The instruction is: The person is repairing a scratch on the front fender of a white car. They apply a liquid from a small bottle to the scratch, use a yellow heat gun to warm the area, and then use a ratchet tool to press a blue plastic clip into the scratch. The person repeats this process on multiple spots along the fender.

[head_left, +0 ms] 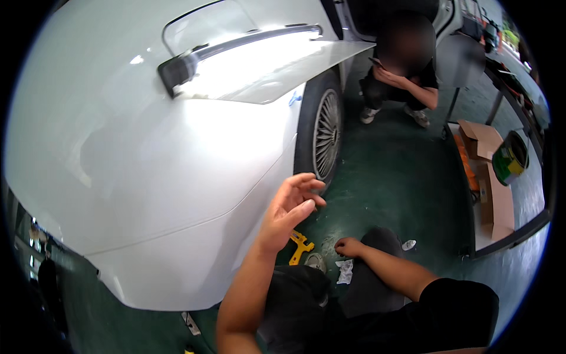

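Note:
My left hand is raised in front of the white car's corner panel, near the wheel. Its fingers are apart and loosely bent, with nothing between them. My right hand rests by my right knee, its fingers curled down; what they hold, if anything, is hidden. Just below that hand lies a crumpled white tissue. A yellow glue gun is on the floor beside my shoe, below my left hand. On the car's upper surface stands a long bright work lamp with a wire frame.
Beyond the wheel a person crouches, holding a dark phone-like object. At right stands a cart with opened cardboard boxes and a green-yellow can. Another white scrap lies on the green floor, and a power strip lies below the car.

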A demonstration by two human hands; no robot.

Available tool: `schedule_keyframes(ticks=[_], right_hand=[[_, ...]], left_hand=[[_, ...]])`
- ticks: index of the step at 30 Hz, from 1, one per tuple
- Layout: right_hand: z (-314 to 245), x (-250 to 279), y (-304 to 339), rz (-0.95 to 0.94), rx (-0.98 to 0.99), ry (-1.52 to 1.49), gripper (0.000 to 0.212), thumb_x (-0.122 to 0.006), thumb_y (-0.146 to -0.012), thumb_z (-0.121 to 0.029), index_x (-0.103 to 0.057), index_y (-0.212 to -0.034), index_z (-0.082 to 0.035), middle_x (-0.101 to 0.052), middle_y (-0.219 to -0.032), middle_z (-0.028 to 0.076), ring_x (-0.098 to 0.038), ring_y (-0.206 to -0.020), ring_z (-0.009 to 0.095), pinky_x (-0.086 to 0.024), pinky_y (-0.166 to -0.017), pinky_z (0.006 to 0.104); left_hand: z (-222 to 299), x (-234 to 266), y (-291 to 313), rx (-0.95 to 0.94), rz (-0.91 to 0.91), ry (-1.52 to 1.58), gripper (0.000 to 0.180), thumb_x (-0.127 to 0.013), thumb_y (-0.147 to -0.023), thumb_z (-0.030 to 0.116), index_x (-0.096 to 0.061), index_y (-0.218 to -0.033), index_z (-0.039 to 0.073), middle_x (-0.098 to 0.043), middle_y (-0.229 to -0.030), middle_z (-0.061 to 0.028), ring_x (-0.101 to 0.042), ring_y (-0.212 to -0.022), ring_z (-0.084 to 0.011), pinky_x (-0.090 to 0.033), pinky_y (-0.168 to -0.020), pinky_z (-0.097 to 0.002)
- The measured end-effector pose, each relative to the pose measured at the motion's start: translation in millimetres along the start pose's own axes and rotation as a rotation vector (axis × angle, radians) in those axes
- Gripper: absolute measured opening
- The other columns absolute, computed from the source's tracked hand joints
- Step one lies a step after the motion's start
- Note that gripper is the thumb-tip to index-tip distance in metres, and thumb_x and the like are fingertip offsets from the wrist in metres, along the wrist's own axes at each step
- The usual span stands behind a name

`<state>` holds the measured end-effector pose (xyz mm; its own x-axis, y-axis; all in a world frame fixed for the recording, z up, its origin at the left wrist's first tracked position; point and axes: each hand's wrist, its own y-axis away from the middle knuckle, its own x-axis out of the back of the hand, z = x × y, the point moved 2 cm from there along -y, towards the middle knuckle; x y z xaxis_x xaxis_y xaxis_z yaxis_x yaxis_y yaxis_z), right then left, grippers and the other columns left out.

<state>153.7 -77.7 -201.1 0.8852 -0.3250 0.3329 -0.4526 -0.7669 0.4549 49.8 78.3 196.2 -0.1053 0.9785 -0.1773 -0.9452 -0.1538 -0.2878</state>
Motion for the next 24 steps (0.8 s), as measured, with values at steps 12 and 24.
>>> schedule_keyframes(ticks=[12, 24], right_hand=[[19, 12, 1, 0.079, 0.008, 0.061, 0.028, -0.067, -0.086, -0.024, -0.076, -0.105, -0.006, -0.077, -0.093, 0.011, -0.075, -0.081, 0.022, -0.059, -0.078, 0.0379], [12, 1, -2, 0.006, -0.016, 0.065, 0.028, -0.066, -0.087, -0.023, -0.075, -0.106, -0.005, -0.077, -0.094, 0.011, -0.075, -0.082, 0.02, -0.059, -0.076, 0.0358]], left_hand=[[53, 12, -4, -0.274, -0.545, 0.08, 0.056, -0.066, -0.093, 0.035, -0.051, -0.135, 0.002, -0.057, -0.134, -0.0219, -0.054, -0.127, -0.0319, -0.041, -0.104, -0.0446], [117, 56, 29, -0.631, 0.379, 0.2, 0.052, -0.064, -0.097, 0.031, -0.045, -0.143, 0.015, -0.06, -0.127, -0.0218, -0.061, -0.109, -0.0344, -0.046, -0.091, -0.0459]])
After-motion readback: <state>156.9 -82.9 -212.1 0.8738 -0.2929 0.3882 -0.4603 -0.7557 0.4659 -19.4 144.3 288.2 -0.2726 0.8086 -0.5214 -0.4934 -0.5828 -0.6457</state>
